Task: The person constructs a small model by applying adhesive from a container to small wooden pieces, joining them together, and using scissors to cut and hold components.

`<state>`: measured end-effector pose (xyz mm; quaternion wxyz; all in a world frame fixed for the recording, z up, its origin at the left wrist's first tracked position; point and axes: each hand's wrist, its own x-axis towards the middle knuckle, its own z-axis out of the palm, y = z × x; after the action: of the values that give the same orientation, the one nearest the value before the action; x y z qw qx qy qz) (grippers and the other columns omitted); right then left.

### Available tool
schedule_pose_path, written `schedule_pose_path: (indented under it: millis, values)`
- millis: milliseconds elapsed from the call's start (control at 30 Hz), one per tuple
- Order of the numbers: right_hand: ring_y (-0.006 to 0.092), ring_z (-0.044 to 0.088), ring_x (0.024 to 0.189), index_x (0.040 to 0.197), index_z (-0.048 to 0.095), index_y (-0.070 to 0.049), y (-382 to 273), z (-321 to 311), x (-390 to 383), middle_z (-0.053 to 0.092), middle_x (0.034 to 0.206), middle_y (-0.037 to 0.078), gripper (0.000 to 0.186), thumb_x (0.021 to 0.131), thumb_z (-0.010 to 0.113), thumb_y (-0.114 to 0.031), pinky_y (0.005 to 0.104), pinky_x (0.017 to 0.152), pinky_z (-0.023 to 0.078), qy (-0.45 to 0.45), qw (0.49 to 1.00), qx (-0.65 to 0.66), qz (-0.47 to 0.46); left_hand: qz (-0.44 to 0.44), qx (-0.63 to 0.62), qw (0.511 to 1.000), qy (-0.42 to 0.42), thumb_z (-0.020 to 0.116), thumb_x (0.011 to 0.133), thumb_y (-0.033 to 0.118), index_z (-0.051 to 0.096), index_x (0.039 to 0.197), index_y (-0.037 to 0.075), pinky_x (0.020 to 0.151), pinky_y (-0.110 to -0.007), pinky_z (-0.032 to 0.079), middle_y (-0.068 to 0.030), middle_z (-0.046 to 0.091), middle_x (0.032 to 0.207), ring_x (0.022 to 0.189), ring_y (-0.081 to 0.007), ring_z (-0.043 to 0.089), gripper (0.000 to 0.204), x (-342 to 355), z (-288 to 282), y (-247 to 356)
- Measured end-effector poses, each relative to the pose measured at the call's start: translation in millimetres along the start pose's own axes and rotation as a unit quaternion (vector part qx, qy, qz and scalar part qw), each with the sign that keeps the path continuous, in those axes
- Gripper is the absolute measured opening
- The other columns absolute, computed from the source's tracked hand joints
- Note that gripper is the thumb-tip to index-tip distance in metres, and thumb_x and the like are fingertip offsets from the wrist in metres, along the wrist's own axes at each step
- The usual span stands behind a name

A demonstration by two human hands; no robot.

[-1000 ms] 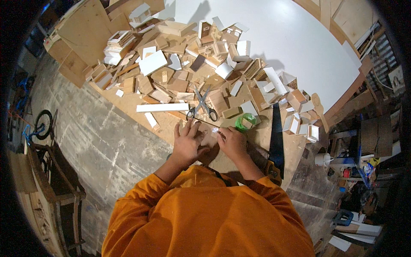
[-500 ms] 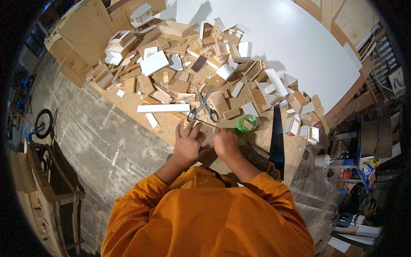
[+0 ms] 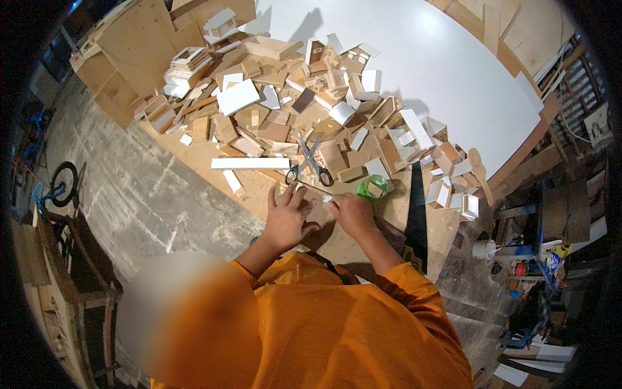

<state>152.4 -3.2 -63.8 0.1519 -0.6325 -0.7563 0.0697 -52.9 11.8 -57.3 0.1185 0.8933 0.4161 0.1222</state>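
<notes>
Shiny scrap sits mid-frame at the right hand, touching its fingertips; right grip curled in, can't tell if it's actually pinching. Left hand spread, nothing visibly gripped. Progress, my read: house shape upper left looks assembled, wood pieces upper center lie loose, so plenty left. Scissors lie open, not in hand
</notes>
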Motion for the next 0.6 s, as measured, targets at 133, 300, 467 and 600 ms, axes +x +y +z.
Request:
schedule_pose_path:
  millis: [133,300,467,600]
  values:
    - [0.0321,0.064,0.066,0.083,0.064,-0.004,-4,-9,1,0.062,0.076,0.014,0.017,0.086,0.062,-0.021,0.0404,0.061,0.053,-0.037,0.996,-0.057,-0.065,-0.003,0.029,0.999,-0.037,0.067,0.077,0.054,0.062,0.123,0.014,0.109,-0.066,0.014,-0.0104,0.042,0.143,0.139,-0.0321,0.03,0.061,1,-1,0]
    - [0.0329,0.065,0.067,0.091,0.062,0.003,-5,2,3,0.06,0.08,0.016,0.017,0.081,0.058,-0.011,0.0405,0.06,0.054,-0.088,0.976,-0.141,-0.139,0.01,0.023,0.999,-0.022,0.066,0.078,0.049,0.064,0.122,0.011,0.109,-0.065,0.015,-0.0117,0.047,0.138,0.135,-0.0308,0.036,0.058,1,0,0]
    - [0.0329,0.065,0.072,0.086,0.062,0.004,-23,3,3,0.06,0.08,0.018,0.018,0.075,0.058,-0.01,0.0413,0.061,0.054,-0.08,0.98,-0.132,-0.127,0.018,0.037,0.999,-0.005,0.063,0.08,0.05,0.064,0.122,0.011,0.109,-0.066,0.014,-0.0132,0.048,0.138,0.134,-0.0302,0.038,0.057,0,7,-3]
    - [0.0339,0.065,0.072,0.084,0.062,0.004,-22,5,3,0.061,0.081,0.019,0.016,0.076,0.058,-0.009,0.043,0.062,0.054,-0.069,0.98,-0.149,-0.113,0.016,0.03,0.999,-0.01,0.063,0.08,0.049,0.064,0.121,0.01,0.109,-0.066,0.014,-0.0133,0.048,0.138,0.134,-0.03,0.039,0.057,1,6,-3]
